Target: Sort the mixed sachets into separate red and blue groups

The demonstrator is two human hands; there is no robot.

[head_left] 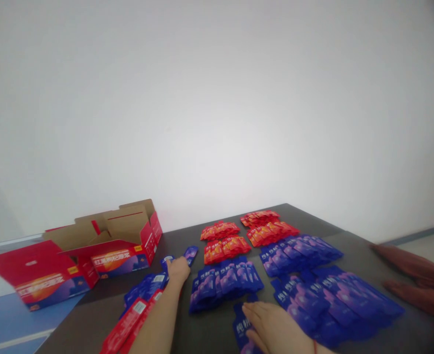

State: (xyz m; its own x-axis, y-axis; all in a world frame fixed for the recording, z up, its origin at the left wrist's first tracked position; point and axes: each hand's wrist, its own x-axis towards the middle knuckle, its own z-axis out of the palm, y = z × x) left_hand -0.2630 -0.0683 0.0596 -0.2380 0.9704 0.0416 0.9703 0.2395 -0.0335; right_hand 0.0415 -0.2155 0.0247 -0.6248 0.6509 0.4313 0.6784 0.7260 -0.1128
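Noting the right hand (272, 327) lying flat and open, its fingers (252, 312) extended and resting on a blue sachet (240, 327), with a red thread (315, 347) showing at the wrist. That sachet is lying apart from its neighbours and is partly covered by the fingers, its long axis running roughly toward the person. The right hand is the nearer of the two to it. The left hand (178, 270) is resting farther out on the table, its fingers bent downward. Whether they are closed on anything cannot be told from this view. A loose sachet (190, 254) is lying tilted just beyond those fingers, and a second loose sachet (167, 260) is lying just beside them, partly hidden. The left forearm (154, 324) is passing beside a pile of blue packs (145, 290) and a pile of long red packs (128, 324). Between the hands, a blue row (226, 287) is lying fanned on the dark table (217, 334). Two larger blue rows (298, 255) (335, 305) are occupying the right side, and the right hand is lying just beside the nearer one. Red sachet rows (220, 231) (266, 226) are standing farther out. An open red carton (91, 255) is sitting at the table's left end with its tan flaps raised. Blurred reddish shapes (412, 280) are showing at the right edge, too indistinct to identify.
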